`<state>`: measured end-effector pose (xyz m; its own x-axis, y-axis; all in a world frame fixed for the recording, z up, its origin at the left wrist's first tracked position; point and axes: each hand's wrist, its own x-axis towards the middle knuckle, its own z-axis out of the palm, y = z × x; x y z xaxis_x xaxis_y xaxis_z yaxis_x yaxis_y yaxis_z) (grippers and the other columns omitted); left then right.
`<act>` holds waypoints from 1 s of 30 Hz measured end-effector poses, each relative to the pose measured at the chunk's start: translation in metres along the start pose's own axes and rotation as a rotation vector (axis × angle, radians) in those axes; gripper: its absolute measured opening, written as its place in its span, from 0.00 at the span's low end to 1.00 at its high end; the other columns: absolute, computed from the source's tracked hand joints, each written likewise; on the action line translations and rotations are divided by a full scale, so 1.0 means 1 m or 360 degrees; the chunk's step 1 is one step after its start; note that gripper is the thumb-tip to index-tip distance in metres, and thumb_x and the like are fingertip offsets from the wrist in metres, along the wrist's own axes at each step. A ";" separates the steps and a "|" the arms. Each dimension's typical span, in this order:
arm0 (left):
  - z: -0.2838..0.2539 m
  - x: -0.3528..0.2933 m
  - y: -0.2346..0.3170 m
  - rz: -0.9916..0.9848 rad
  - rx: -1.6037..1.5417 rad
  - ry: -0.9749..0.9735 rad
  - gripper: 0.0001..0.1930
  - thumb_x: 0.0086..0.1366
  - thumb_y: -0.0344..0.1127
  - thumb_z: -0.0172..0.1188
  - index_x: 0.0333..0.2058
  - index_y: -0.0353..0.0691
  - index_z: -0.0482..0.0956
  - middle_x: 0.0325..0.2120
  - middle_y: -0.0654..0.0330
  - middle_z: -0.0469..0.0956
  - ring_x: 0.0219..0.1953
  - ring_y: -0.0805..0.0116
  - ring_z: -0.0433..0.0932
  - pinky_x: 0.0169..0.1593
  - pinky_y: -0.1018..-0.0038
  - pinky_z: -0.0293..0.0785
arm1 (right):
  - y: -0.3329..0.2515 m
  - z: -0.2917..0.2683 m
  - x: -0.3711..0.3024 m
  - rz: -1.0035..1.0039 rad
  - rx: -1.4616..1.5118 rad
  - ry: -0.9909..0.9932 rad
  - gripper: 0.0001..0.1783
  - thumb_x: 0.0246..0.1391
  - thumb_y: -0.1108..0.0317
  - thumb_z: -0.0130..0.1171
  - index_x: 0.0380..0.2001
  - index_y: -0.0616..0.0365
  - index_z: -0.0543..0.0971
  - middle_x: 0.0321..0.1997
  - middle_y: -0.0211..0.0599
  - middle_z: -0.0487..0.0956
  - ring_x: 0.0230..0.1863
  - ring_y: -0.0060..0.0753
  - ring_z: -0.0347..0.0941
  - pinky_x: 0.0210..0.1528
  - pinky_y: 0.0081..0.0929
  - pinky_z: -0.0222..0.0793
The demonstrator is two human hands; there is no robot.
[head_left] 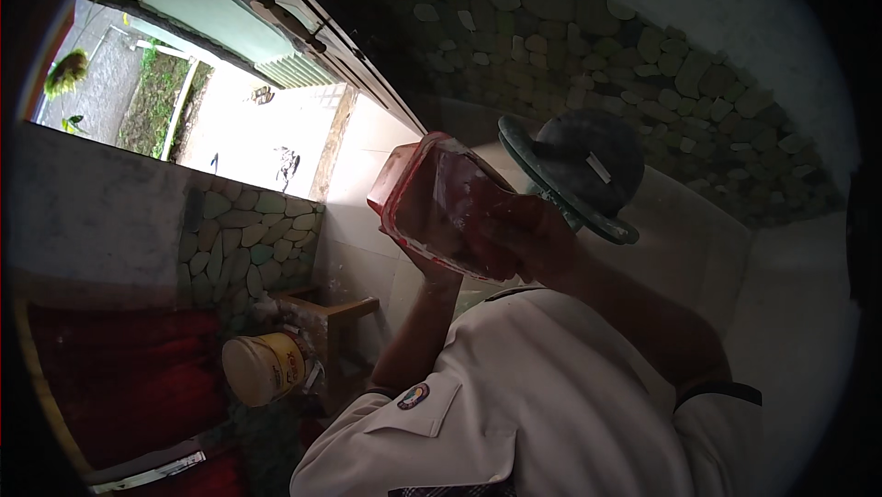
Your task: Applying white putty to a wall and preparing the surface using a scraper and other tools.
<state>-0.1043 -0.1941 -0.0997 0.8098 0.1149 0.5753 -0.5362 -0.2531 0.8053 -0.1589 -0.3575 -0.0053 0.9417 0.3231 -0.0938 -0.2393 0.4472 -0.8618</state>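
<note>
So the person's got 2 hands on a red plastic container [397, 186], and it's tipped up at an angle with its open side showing. The left hand [430, 258] is gripping it from underneath, mostly hidden behind it. The right hand [533, 238] is clamped on the other side, though it's so dark there that I can't make out every finger. The container sits between the 2 hands, with whitish crud on its rim and inside.

What could go wrong? Slipping, I reckon. If that residue is wet, either hand could slide on the plastic. And if the left hand drops at that tilt, anything loose inside could dribble onto the pale shirt [551, 378] just below the hands.

Just past the right hand there's a dark round bucket-looking thing [597, 162] with a greenish rim; a careless elbow or a wide swing of that hand could knock it. Down and left of the left hand are a wooden stool [352, 311] and a paint bucket [266, 368], well apart from the hand, so probably less of a worry.
</note>
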 end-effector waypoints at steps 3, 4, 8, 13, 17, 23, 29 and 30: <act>0.002 0.003 0.015 -0.0132 -0.0337 0.0051 0.39 0.61 0.57 0.54 0.64 0.45 0.52 0.62 0.57 0.58 0.60 0.63 0.61 0.62 0.67 0.57 | -0.005 0.004 -0.009 0.0029 0.0103 0.0058 0.07 0.58 0.68 0.57 0.36 0.60 0.77 0.29 0.26 0.77 0.28 0.13 0.71 0.25 0.13 0.66; 0.003 0.004 0.019 -0.0197 -0.0508 0.0077 0.37 0.61 0.54 0.55 0.63 0.44 0.54 0.60 0.57 0.60 0.59 0.64 0.63 0.60 0.68 0.59 | -0.007 0.006 -0.012 0.0048 0.0105 0.0061 0.07 0.58 0.68 0.57 0.37 0.60 0.77 0.28 0.26 0.77 0.28 0.13 0.71 0.25 0.14 0.66; 0.004 0.002 0.035 -0.0464 -0.1179 0.0187 0.30 0.61 0.44 0.58 0.58 0.39 0.61 0.53 0.57 0.67 0.53 0.66 0.69 0.56 0.71 0.65 | -0.014 0.011 -0.025 0.0085 -0.0183 0.0099 0.08 0.59 0.69 0.56 0.38 0.62 0.77 0.27 0.26 0.76 0.29 0.14 0.72 0.26 0.15 0.66; 0.006 -0.007 0.049 -0.0741 -0.1866 0.0263 0.23 0.60 0.34 0.60 0.53 0.35 0.69 0.46 0.56 0.75 0.48 0.68 0.75 0.51 0.74 0.72 | -0.006 0.014 -0.042 -0.0183 -0.0453 0.0065 0.14 0.63 0.62 0.51 0.43 0.62 0.76 0.18 0.25 0.71 0.23 0.12 0.63 0.25 0.17 0.60; -0.005 0.000 0.049 -0.0805 -0.1711 0.0395 0.21 0.61 0.36 0.58 0.52 0.34 0.69 0.45 0.57 0.75 0.47 0.69 0.75 0.51 0.75 0.71 | -0.021 0.023 -0.052 -0.0410 -0.0565 0.0217 0.15 0.63 0.62 0.51 0.47 0.59 0.76 0.17 0.29 0.73 0.21 0.13 0.63 0.24 0.20 0.61; -0.021 0.001 0.056 -0.0887 -0.1483 0.0560 0.19 0.63 0.38 0.54 0.50 0.34 0.69 0.43 0.58 0.75 0.46 0.71 0.75 0.52 0.76 0.70 | -0.056 0.055 -0.065 -0.0234 -0.1535 0.0111 0.23 0.60 0.67 0.50 0.59 0.54 0.67 0.39 0.53 0.78 0.32 0.43 0.78 0.33 0.32 0.71; -0.025 -0.002 0.067 -0.1121 -0.1557 0.0471 0.18 0.65 0.40 0.51 0.48 0.33 0.70 0.42 0.59 0.75 0.46 0.72 0.74 0.52 0.76 0.69 | 0.001 0.096 -0.069 -0.0509 -0.1058 0.0402 0.21 0.57 0.67 0.51 0.54 0.57 0.69 0.40 0.56 0.77 0.36 0.50 0.77 0.37 0.36 0.72; -0.025 -0.006 0.063 -0.1187 -0.1638 0.0415 0.18 0.66 0.40 0.50 0.48 0.33 0.70 0.41 0.59 0.75 0.46 0.72 0.74 0.52 0.76 0.69 | 0.012 0.088 -0.064 -0.0654 -0.0615 0.0469 0.18 0.55 0.66 0.51 0.47 0.62 0.73 0.40 0.57 0.77 0.37 0.51 0.76 0.38 0.37 0.72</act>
<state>-0.1487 -0.1868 -0.0484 0.9829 0.1195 -0.1401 -0.0083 0.7892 0.6141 -0.2433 -0.2988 0.0341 0.9773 -0.0787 0.1967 0.2060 0.1347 -0.9692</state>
